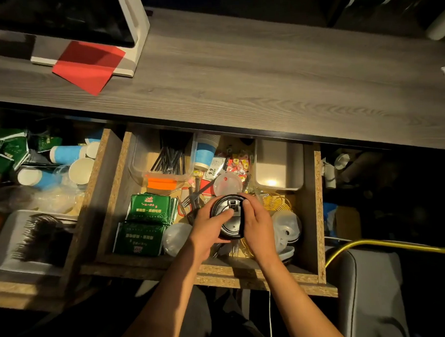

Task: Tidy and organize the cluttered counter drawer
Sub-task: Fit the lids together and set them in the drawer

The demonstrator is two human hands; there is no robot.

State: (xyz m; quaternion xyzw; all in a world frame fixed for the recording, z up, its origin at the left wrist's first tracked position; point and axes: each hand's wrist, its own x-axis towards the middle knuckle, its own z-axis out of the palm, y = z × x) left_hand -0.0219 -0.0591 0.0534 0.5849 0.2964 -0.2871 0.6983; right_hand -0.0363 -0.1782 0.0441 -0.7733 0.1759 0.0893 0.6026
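Both hands, left (208, 227) and right (257, 226), grip black lids (228, 216) above the drawer (319, 215), just beside the green packets (144, 222).

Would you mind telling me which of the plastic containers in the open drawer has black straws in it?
The clear container at the back left holds the black straws; the white bin at the back right looks empty.

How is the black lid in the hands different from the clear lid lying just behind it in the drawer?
The black lid is dark and opaque; the clear lid is see-through and whitish. The black lid is held by the left hand and the right hand; the clear lid lies untouched on the clutter. The black lid looks larger. Both are round.
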